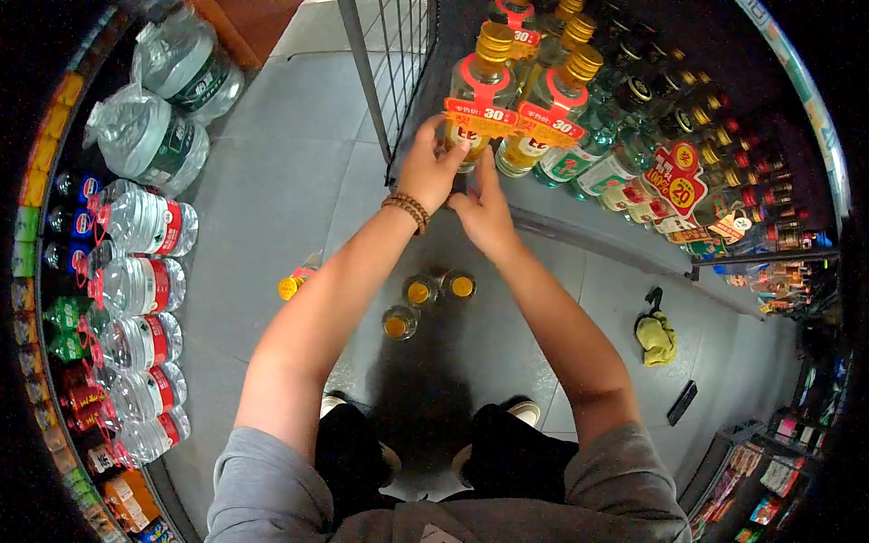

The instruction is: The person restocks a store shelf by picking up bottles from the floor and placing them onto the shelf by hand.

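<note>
A glass liquor bottle (480,80) with a gold cap and an orange-red "30" price collar stands upright at the front left corner of the shelf. My left hand (428,174) is closed around its lower left side, thumb across the front label. Just below and to the right, my right hand (487,210) has thumb and forefinger spread, the forefinger beside the bottle's base; whether it touches is hard to tell. A matching bottle (554,95) with the same collar stands close on the right. Several more gold-capped bottles are behind.
Gold-capped bottles (418,290) stand on the floor between my feet; another (295,283) is partly behind my left forearm. Large water bottles (149,226) line the left side. A wire rack (398,63) borders the shelf. A yellow-green pouch (655,338) and a black object (682,403) lie at right.
</note>
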A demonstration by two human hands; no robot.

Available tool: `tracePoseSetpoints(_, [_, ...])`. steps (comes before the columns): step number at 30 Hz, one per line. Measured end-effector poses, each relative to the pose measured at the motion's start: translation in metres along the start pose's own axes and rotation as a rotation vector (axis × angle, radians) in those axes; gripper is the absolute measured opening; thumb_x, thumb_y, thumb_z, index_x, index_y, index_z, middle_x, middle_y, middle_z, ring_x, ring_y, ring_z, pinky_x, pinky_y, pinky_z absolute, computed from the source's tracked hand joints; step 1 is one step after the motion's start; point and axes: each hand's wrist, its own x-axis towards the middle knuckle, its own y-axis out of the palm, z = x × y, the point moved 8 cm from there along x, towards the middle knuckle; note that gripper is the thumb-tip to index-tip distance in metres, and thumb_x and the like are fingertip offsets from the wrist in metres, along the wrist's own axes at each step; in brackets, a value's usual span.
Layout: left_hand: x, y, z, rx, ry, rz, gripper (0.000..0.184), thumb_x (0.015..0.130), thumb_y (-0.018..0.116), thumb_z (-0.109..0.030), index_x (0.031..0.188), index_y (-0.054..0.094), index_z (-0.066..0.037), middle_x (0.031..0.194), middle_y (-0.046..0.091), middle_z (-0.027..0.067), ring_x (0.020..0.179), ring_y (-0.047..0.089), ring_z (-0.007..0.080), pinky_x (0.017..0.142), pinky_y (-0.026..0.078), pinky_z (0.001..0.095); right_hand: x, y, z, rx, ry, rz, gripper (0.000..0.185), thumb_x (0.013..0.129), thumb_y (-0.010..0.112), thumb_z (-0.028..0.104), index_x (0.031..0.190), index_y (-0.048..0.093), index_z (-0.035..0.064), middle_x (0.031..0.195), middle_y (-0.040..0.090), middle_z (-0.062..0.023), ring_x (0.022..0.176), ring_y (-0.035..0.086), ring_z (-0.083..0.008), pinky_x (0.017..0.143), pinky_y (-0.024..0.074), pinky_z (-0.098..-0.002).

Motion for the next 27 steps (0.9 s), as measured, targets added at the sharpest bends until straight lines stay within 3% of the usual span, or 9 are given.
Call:
tracePoseSetpoints(2, [0.005, 0.0, 0.0, 0.103, 0.024, -0.035, 0.056, 0.086, 0.064, -0.024, 0.133, 0.039, -0.008, 0.107, 0.06, 0.0165, 0.092, 0.062, 0.0235, 0.081, 0.048, 0.0345, 0.01, 0.002, 0.005, 0.231, -0.069, -0.003, 0.087, 0.075, 0.057, 0.001, 0.145, 0.005, -0.0029, 0.142, 0.029, -0.0223, 0.129, 0.037, -0.032, 0.104, 0.0336, -0.0358])
tracePoseSetpoints(5, [0.018, 0.003, 0.003, 0.166, -0.001, -0.05, 0.054, 0.086, 0.062, -0.028, 0.132, 0.04, -0.011, 0.111, 0.06, 0.0201, 0.097, 0.061, 0.0329, 0.085, 0.047, 0.0397, 0.03, 0.0, -0.003, 0.187, -0.201, -0.047, 0.084, 0.075, 0.053, -0.004, 0.145, 0.006, -0.0043, 0.14, 0.032, -0.0225, 0.127, 0.039, -0.0308, 0.102, 0.0368, -0.0349])
tracePoseSetpoints(9, [0.037, 0.009, 0.005, 0.194, 0.02, -0.078, 0.053, 0.086, 0.062, -0.027, 0.132, 0.04, -0.01, 0.113, 0.06, 0.0207, 0.103, 0.06, 0.0329, 0.088, 0.047, 0.0391, 0.047, -0.003, -0.019, 0.014, -0.183, -0.162, 0.082, 0.074, 0.052, -0.007, 0.144, 0.008, -0.0058, 0.139, 0.034, -0.0228, 0.126, 0.04, -0.0305, 0.101, 0.0381, -0.0345])
tracePoseSetpoints(13, [0.041, 0.012, -0.014, 0.273, -0.007, -0.075, 0.053, 0.086, 0.062, -0.027, 0.131, 0.041, -0.008, 0.116, 0.059, 0.0221, 0.106, 0.059, 0.0344, 0.09, 0.046, 0.0397, 0.055, -0.004, -0.022, 0.229, -0.037, -0.178, 0.081, 0.075, 0.051, -0.007, 0.144, 0.007, -0.008, 0.139, 0.034, -0.0241, 0.131, 0.035, -0.03, 0.105, 0.0328, -0.0343])
tracePoseSetpoints(15, [0.045, 0.016, -0.016, 0.201, -0.073, -0.033, 0.056, 0.086, 0.063, -0.025, 0.132, 0.041, 0.0, 0.125, 0.054, 0.0204, 0.115, 0.054, 0.0296, 0.094, 0.044, 0.0366, 0.061, -0.003, -0.032, 0.234, -0.019, -0.192, 0.081, 0.076, 0.051, -0.007, 0.144, 0.006, -0.0083, 0.139, 0.034, -0.0242, 0.131, 0.034, -0.0301, 0.106, 0.0308, -0.034])
tracePoseSetpoints(18, [0.055, 0.018, -0.011, 0.283, -0.007, -0.067, 0.054, 0.086, 0.062, -0.026, 0.132, 0.041, -0.006, 0.117, 0.058, 0.0229, 0.107, 0.058, 0.035, 0.091, 0.045, 0.0394, 0.066, -0.002, -0.031, 0.221, -0.075, -0.201, 0.081, 0.077, 0.05, -0.006, 0.144, 0.005, -0.0082, 0.141, 0.033, -0.0238, 0.131, 0.034, -0.0296, 0.107, 0.0292, -0.0337])
tracePoseSetpoints(22, [0.057, 0.021, -0.011, 0.276, -0.044, -0.087, 0.054, 0.086, 0.062, -0.025, 0.132, 0.041, -0.007, 0.118, 0.058, 0.023, 0.108, 0.058, 0.0349, 0.091, 0.046, 0.0395, 0.069, -0.005, -0.028, 0.256, -0.005, -0.215, 0.08, 0.078, 0.05, -0.005, 0.143, 0.004, -0.01, 0.143, 0.031, -0.0234, 0.133, 0.032, -0.0291, 0.109, 0.0261, -0.0328])
tracePoseSetpoints(24, [0.06, 0.023, -0.015, 0.275, -0.02, -0.072, 0.059, 0.087, 0.064, -0.027, 0.133, 0.039, -0.001, 0.122, 0.056, 0.0208, 0.11, 0.058, 0.0287, 0.093, 0.045, 0.0364, 0.07, -0.005, -0.031, 0.273, 0.034, -0.216, 0.079, 0.078, 0.05, -0.004, 0.143, 0.005, -0.0107, 0.144, 0.03, -0.0235, 0.133, 0.031, -0.029, 0.109, 0.025, -0.0324])
tracePoseSetpoints(27, [0.064, 0.026, -0.009, 0.243, -0.056, -0.03, 0.059, 0.087, 0.064, -0.028, 0.133, 0.039, -0.001, 0.123, 0.054, 0.0214, 0.112, 0.056, 0.0288, 0.094, 0.045, 0.0365, 0.074, -0.007, -0.036, 0.292, 0.003, -0.232, 0.079, 0.078, 0.051, -0.004, 0.143, 0.006, -0.011, 0.144, 0.029, -0.0241, 0.135, 0.028, -0.0294, 0.11, 0.0234, -0.0322])
